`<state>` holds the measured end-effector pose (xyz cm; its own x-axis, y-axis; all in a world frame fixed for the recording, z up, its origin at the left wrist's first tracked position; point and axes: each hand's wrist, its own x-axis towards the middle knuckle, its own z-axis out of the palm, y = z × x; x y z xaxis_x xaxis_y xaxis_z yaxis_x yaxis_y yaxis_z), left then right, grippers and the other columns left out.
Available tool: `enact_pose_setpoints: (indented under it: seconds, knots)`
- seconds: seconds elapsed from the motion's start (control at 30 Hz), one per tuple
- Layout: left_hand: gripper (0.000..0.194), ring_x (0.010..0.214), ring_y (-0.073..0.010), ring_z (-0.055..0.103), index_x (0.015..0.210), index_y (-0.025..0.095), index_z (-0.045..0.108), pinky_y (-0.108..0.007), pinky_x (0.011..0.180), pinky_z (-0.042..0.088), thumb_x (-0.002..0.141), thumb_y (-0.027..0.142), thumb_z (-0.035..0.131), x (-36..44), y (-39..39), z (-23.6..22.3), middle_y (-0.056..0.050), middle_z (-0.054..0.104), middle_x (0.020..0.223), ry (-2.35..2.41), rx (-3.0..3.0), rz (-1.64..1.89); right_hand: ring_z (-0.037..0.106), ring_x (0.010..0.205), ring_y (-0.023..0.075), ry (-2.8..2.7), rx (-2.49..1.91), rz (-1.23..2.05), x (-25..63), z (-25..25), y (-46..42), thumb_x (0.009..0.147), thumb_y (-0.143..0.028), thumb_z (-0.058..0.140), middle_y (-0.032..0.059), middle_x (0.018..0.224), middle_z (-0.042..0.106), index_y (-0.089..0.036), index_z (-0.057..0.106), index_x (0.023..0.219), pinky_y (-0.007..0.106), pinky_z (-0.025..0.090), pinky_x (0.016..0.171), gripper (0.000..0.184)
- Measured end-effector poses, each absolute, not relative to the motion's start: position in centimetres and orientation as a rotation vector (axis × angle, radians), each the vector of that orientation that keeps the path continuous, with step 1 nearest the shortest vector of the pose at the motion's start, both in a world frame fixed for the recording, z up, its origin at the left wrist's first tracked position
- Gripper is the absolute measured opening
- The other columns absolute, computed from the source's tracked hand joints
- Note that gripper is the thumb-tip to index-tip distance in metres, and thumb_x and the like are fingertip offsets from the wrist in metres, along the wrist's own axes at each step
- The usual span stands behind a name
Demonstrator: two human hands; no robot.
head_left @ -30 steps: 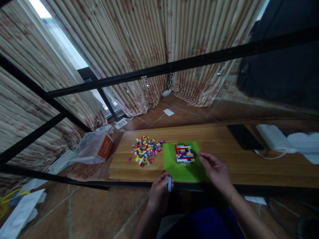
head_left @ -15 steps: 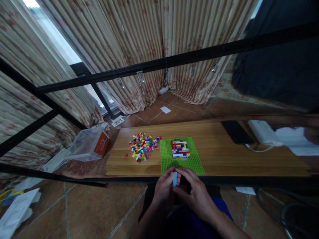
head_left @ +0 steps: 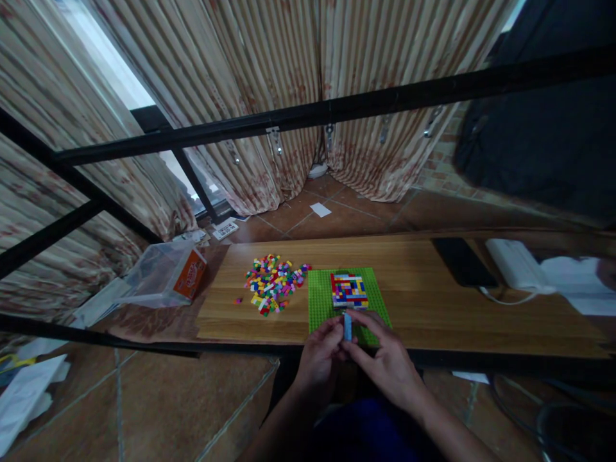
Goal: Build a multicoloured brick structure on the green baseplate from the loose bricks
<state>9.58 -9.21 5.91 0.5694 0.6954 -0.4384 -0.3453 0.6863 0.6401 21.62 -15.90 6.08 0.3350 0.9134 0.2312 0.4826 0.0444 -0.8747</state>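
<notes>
Between my two hands is a light blue toy brick [head_left: 348,327], held upright over the near edge of the green baseplate [head_left: 320,298]. My left hand [head_left: 321,353] pinches it from the left side. The thumb and forefinger of my right hand [head_left: 387,359] close on its top and bottom ends. Just beyond the fingers, a low block built of many coloured bricks [head_left: 349,292] stands on the baseplate. To the left of the plate lies a heap of loose bricks [head_left: 276,282] in mixed colours.
A black phone [head_left: 463,262] and a white power bank [head_left: 514,264] with a cable lie on the right of the wooden table [head_left: 409,289]. A clear plastic box [head_left: 163,273] with an orange label stands off the left end. A black metal rail [head_left: 308,115] crosses beyond the table.
Both hands have moved slightly forward and right with the light blue brick, now nearer the built block. The brick has turned, so its row of studs no longer shows as clearly.
</notes>
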Motion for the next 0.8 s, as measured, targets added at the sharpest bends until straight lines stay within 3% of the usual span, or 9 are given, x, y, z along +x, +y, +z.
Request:
enact_pose_setpoints:
  seconds: [0.3, 0.47, 0.8]
  knots:
    - [0.034, 0.084, -0.0185, 0.065, 0.092, 0.016, 0.074, -0.028, 0.076, 0.049, 0.065, 0.034, 0.083, 10.7, -8.1, 6.8, -0.008, 0.073, 0.092, 0.786, 0.716, 0.694, 0.064, 0.101, 0.0201, -1.211, -1.567, 0.617, 22.3, 5.8, -14.9, 0.084, -0.031, 0.063, 0.0039, 0.117, 0.067, -0.031, 0.059, 0.127, 0.039, 0.052, 0.093, 0.043]
    - [0.033, 0.075, -0.0141, 0.063, 0.092, 0.016, 0.074, -0.024, 0.069, 0.047, 0.064, 0.031, 0.084, 10.5, -7.8, 6.6, -0.007, 0.073, 0.091, 0.743, 0.621, 0.685, 0.064, 0.102, 0.0204, -1.265, -1.588, 0.644, 22.8, 5.9, -14.7, 0.082, -0.03, 0.064, 0.0038, 0.115, 0.067, -0.032, 0.054, 0.134, 0.04, 0.052, 0.092, 0.052]
    - [0.035, 0.065, -0.0108, 0.059, 0.091, 0.015, 0.074, -0.024, 0.066, 0.046, 0.061, 0.028, 0.087, 10.7, -7.7, 5.9, -0.004, 0.069, 0.079, 0.701, 0.485, 0.661, 0.059, 0.111, 0.0233, -1.427, -1.594, 0.621, 24.5, 6.0, -13.7, 0.083, -0.036, 0.066, 0.0052, 0.12, 0.061, -0.031, 0.057, 0.126, 0.043, 0.05, 0.095, 0.045]
